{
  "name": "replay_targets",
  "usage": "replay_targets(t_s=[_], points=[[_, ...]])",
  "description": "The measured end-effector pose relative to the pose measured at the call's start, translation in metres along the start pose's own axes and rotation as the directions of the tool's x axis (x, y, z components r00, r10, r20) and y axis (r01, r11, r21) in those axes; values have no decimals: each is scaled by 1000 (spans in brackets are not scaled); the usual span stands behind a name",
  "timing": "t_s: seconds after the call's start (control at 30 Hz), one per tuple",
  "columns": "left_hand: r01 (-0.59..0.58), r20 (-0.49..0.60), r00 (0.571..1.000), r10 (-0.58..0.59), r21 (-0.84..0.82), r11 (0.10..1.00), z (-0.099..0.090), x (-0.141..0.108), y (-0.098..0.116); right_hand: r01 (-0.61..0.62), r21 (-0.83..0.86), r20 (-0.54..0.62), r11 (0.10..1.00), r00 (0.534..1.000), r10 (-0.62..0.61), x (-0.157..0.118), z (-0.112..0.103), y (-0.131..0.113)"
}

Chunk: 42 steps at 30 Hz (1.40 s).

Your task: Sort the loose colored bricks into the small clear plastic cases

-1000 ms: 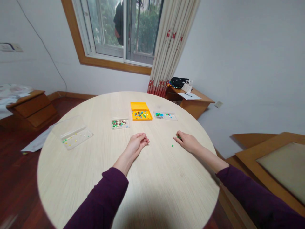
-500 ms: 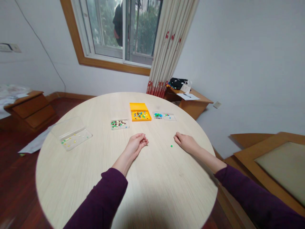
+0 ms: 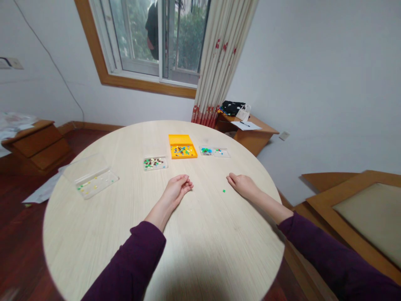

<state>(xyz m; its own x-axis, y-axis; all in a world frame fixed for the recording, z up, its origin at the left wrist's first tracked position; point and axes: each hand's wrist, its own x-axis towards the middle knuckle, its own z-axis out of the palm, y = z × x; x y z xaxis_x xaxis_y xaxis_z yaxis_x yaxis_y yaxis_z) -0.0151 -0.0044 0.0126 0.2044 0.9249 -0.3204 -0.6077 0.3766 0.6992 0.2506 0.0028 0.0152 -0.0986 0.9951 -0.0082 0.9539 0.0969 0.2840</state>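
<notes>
- Green piece lies loose on the worktop near our right grip; a careless sideways sweep could flick it away.
- Right grip folded inward, left grip loosely curled; we can't tell whether either holds anything.
</notes>
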Motion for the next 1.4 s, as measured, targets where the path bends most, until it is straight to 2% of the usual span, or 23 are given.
replay_targets(t_s=[0.4, 0.67, 0.8, 0.97, 1.1, 1.23, 1.4], points=[[-7, 4, 1000, 7, 1, 1000, -1, 2, -1, -7, -25, 9, 1000, 1000, 7, -2, -5, -4], [4, -9, 1000, -4, -1, 1000, 1, 0, 1, 39, 100, -54, 994, 998, -34, 2, 0, 5], [4, -7, 1000, -4, 4, 1000, 1, 0, 1, -9, 198, -157, 980, 987, 41, 36, -18, 23], [19, -18, 1000, -19, -6, 1000, 2, -1, 2, -90, 276, -263, 957, 951, 165, 115, -45, 39], [36, -30, 999, -37, -29, 999, 3, -1, 3, -136, 320, -275, 938, 934, 229, 165, -46, 35], [39, -2, 999, -39, -32, 999, 0, 0, 2, -145, 345, -247, 927, 939, 239, 186, -33, 30], [29, 18, 999, -29, -21, 999, -2, 4, 0, -115, 360, -209, 926, 957, 200, 185, -23, 30]])
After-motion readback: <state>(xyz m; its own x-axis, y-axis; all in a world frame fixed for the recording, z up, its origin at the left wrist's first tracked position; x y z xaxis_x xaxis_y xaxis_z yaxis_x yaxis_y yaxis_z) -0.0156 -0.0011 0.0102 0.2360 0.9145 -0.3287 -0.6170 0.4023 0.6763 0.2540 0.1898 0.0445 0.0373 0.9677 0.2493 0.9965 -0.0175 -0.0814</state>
